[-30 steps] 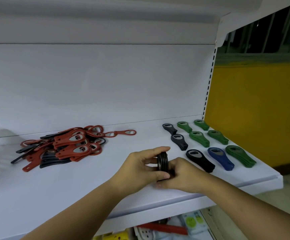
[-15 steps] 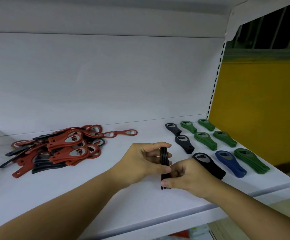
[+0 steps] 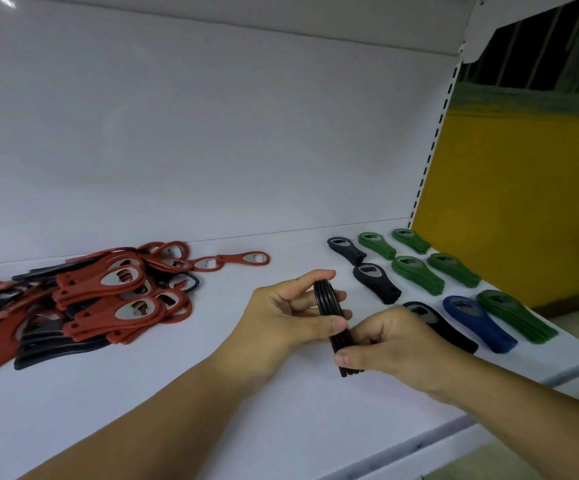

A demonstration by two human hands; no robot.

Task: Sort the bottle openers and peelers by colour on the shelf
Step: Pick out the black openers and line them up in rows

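Nearest, both forearms came in low over the front lip of the white shelf (image 3: 211,403). We noted the left hand (image 3: 281,320) and right hand (image 3: 398,351) meeting on one stack of black bottle openers (image 3: 327,301), held on edge just above the shelf board. The left fingers were curled round the rounded head end with the thumb pressed across the flat. The right thumb and curled fingers pinched the handle end. We judged this two-ended grip a way of squaring the pieces flush before laying them down.

Just right of the right hand lay a black pile (image 3: 450,330), partly hidden by the knuckles, then a blue opener (image 3: 475,323) and a green pile (image 3: 516,315). Behind them we counted two more dark piles (image 3: 376,282) and four more green ones (image 3: 416,273). All lay angled alike in rows, likely so each colour reads at a glance.

Well apart to the left sat the unsorted heap (image 3: 108,299), red openers tangled over black ones, one red piece (image 3: 243,259) trailing out towards the back.

The shelf was plain white, as was its back panel (image 3: 211,150). A slotted upright (image 3: 430,161) closed the right end, with a yellow wall (image 3: 523,202) beyond it.
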